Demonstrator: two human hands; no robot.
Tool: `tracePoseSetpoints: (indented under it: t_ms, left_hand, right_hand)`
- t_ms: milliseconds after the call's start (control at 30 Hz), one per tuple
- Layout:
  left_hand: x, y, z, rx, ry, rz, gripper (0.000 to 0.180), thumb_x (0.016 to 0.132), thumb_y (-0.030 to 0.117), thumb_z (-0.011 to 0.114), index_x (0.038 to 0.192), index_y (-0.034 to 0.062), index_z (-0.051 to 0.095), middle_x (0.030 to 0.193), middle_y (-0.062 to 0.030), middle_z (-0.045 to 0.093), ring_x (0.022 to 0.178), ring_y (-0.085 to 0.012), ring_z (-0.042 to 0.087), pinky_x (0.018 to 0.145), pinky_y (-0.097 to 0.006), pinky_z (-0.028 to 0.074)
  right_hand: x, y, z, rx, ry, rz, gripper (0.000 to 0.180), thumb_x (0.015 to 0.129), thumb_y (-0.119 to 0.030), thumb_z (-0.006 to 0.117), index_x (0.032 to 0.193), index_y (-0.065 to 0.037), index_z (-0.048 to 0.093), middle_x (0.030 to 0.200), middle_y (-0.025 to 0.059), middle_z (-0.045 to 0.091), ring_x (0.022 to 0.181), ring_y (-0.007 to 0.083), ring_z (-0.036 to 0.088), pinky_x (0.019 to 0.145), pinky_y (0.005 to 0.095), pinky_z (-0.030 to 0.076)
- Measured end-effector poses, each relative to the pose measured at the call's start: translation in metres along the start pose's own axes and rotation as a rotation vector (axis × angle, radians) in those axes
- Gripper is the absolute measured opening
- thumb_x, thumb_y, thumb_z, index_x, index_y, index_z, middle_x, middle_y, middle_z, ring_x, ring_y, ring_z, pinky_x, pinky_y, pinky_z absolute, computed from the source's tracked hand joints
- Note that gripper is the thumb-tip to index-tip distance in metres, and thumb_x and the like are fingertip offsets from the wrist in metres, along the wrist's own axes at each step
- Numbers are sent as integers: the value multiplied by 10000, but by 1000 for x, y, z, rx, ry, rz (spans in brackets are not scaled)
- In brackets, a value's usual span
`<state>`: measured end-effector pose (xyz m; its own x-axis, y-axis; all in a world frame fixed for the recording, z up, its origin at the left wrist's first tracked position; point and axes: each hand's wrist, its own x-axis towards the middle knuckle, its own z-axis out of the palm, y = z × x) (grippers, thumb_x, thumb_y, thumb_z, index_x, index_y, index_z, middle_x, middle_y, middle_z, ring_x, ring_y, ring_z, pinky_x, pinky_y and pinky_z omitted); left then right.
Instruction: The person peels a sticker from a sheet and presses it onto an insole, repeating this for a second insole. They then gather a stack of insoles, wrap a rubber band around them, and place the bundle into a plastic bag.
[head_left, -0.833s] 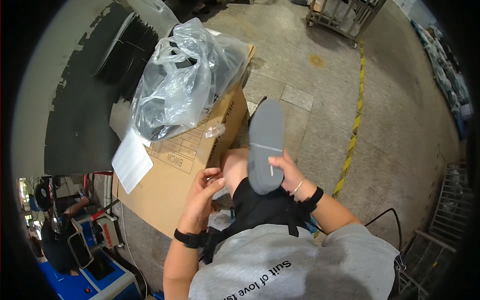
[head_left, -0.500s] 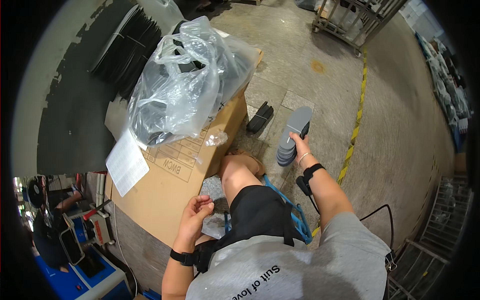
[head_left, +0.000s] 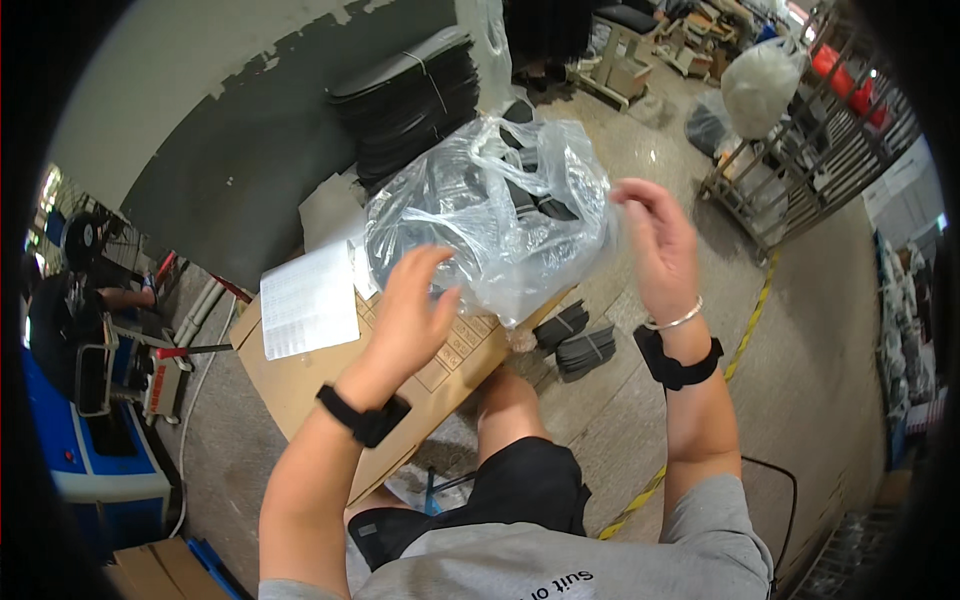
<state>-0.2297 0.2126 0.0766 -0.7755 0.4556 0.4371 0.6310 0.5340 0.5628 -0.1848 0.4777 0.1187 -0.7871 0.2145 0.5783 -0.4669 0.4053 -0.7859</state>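
A clear plastic bag [head_left: 510, 245] with dark, flat pieces inside lies on a cardboard box [head_left: 400, 455]. My left hand [head_left: 412, 305] is at the bag's near left side, thumb and fingers apart, holding nothing. At the bag's right edge, my right hand [head_left: 662, 245] is raised with its fingers stretched and slightly bent; nothing shows in it. On the floor beyond my knee lies a banded stack of grey insoles [head_left: 585, 352], beside a darker banded bundle [head_left: 560, 325].
A printed paper sheet [head_left: 310, 305] lies on the box's left part. Tied stacks of dark sheets [head_left: 415, 105] stand behind the bag. A metal cage cart [head_left: 790, 170] is at the far right, near yellow-black floor tape [head_left: 640, 500]. A blue machine [head_left: 115, 460] stands at left.
My right hand has let go of the grey insoles, which now lie on the floor by the dark bundle. Both hands have moved up to the plastic bag, and my left fingers have spread.
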Motion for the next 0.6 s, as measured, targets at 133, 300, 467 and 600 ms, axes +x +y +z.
tracePoseSetpoints:
  t_ms: [133,300,467,600]
  left_hand:
    - [45,-2,45,298,-303,412,528,753,190,643,1243,75,483,1174,-172,508,1190,-380,392,1010,-467,297]
    - [37,11,34,687,-730,327,785,736,455,642,1360,77,352,1185,-157,520,1256,-406,311,1020,-638,94]
    - [27,-3,24,817,-679,30,743,749,407,641,1330,35,364,1160,-192,522,1242,-396,335,1036,-608,80]
    - [34,10,35,625,-415,247,609,742,164,603,1296,23,393,1143,-172,530,1217,-362,374,1013,-614,156]
  right_hand:
    - [41,-8,51,-127,-563,72,144,831,-64,525,961,-14,560,841,118,633,789,231,623,706,303,479]
    - [30,27,68,-1211,-929,243,406,754,-169,643,1106,-19,506,1171,185,534,1085,374,516,892,437,437]
    - [22,32,37,-1277,-524,292,735,674,-213,741,1268,-30,350,1316,218,367,1240,430,338,972,459,383]
    - [13,51,36,-1138,-589,186,617,662,-215,735,1176,-23,451,1180,187,488,1198,374,398,930,452,407]
